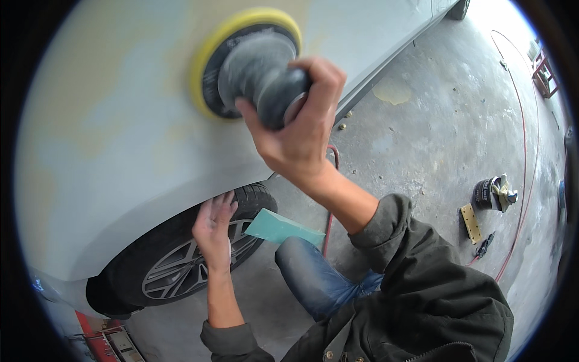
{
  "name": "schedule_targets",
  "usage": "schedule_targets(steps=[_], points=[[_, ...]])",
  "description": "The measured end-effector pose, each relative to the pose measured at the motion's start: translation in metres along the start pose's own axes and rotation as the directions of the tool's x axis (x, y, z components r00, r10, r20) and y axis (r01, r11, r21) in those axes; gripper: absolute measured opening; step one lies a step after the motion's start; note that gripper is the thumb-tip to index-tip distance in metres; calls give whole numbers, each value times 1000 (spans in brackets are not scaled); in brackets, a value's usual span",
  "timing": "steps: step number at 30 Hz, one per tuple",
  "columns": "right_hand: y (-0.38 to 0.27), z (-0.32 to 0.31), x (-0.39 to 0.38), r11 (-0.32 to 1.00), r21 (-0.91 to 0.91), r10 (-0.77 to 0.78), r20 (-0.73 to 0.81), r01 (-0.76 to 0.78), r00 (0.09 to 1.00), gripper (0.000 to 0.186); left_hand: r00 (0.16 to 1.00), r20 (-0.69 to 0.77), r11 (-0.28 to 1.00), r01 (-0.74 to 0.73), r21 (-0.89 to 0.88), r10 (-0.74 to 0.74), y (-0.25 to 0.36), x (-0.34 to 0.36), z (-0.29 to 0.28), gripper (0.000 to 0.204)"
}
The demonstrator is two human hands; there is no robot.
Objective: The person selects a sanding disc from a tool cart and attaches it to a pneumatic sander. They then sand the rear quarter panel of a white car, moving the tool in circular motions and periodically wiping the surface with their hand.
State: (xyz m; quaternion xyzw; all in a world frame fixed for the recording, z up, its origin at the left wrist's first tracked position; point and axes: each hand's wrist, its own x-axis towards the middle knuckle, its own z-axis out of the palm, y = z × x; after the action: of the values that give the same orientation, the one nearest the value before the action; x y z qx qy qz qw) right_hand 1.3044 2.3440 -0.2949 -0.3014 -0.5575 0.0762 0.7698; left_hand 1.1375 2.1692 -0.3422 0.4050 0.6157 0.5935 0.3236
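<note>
My right hand [301, 117] is wrapped round the dark round head of a sander [256, 66] with a black disc and a yellow pad rim. The pad lies against the pale body panel [151, 108] of a car, which has yellowish patches. Lower down, my left hand [215, 226] is raised by the wheel arch edge with its fingers stretched upward, holding nothing. Behind it stands a black tyre with a grey spoked wheel [175, 271]. Whether its fingertips touch the arch edge, I cannot tell. The sander is slightly blurred.
A pale green flat sheet [283, 228] lies between the wheel and my jeans-clad knee [313, 271]. Red hoses [523, 133] run over the concrete floor [416, 139]. To the right are a dark can [486, 194] with a cloth, a yellow perforated block [470, 223] and a black tool [484, 245].
</note>
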Motion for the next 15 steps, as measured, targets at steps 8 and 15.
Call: schedule_targets(steps=[8, 15], points=[[28, -101, -102, 935, 8, 351, 135, -355, 927, 79, 735, 622, 84, -662, 745, 271, 100, -19, 36, 50], [31, -165, -125, 837, -70, 543, 234, -543, 806, 82, 487, 819, -618, -553, 558, 304, 154, 142, 136, 93]])
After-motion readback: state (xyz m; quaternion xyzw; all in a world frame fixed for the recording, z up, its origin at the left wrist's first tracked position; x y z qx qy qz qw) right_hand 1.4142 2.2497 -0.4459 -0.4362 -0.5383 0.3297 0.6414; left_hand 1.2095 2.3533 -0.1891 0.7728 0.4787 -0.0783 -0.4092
